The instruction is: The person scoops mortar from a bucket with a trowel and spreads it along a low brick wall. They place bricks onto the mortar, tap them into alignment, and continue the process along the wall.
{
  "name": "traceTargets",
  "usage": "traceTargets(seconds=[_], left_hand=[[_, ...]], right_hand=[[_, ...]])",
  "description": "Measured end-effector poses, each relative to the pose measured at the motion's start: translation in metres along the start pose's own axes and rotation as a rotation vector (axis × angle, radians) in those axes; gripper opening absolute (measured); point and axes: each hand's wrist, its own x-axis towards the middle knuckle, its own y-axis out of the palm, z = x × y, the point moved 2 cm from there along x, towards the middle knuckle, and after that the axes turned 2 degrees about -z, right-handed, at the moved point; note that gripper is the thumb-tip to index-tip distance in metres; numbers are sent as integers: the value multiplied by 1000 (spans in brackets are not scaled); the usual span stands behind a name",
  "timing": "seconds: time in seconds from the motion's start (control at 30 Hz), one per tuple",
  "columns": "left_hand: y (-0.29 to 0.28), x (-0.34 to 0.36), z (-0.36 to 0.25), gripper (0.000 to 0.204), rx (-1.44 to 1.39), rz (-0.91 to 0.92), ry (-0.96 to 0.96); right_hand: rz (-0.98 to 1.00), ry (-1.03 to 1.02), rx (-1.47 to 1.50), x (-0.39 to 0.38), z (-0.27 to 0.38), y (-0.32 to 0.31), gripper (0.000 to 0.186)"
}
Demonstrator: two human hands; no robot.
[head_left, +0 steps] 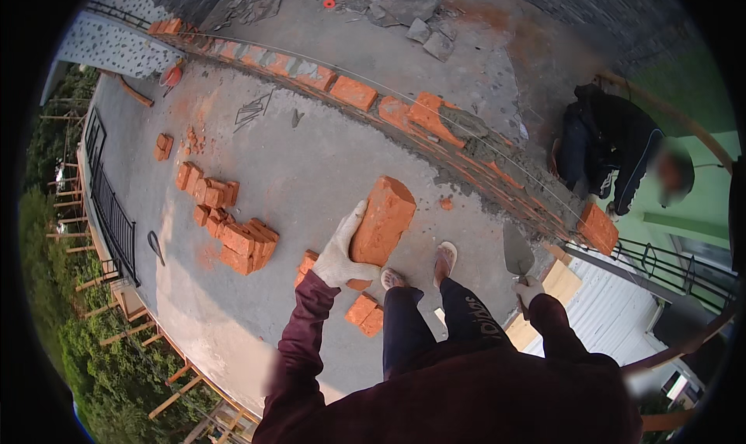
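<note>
My left hand (339,251), in a pale work glove, grips an orange-red brick (382,220) held up in front of me over the concrete roof slab (311,164). My right hand (529,290), also gloved, holds a trowel (517,251) with its grey blade pointing up toward the low brick wall (435,125). A patch of wet mortar (466,122) lies on top of that wall. My feet in sandals stand just below the held brick.
Loose bricks (233,226) lie piled on the slab at left, with a few more (365,313) by my feet. Another person (622,152) in dark clothes crouches beyond the wall at right. A black railing (109,203) lines the slab edge, trees below.
</note>
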Motion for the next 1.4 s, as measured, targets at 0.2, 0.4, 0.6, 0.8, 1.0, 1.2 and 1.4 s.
traceTargets(seconds=[0.2, 0.4, 0.6, 0.8, 1.0, 1.2, 1.4], left_hand=[[72, 175, -158, 128, 610, 307, 549], [237, 301, -201, 122, 1014, 520, 725], [375, 361, -163, 118, 1295, 770, 795], [445, 369, -104, 118, 1398, 840, 807], [469, 360, -74, 118, 1447, 827, 859], [471, 364, -57, 119, 1484, 792, 1011], [476, 363, -51, 122, 1407, 789, 1072]], right_hand=[[-305, 285, 372, -52, -72, -28, 43], [-423, 439, 842, -118, -116, 53, 33], [-483, 613, 1262, -177, -102, 160, 24], [-455, 693, 1336, -174, -78, 196, 25], [-444, 642, 1248, -145, -61, 187, 28], [-438, 608, 1235, -127, -55, 182, 43], [-475, 579, 1391, -111, -76, 218, 51]])
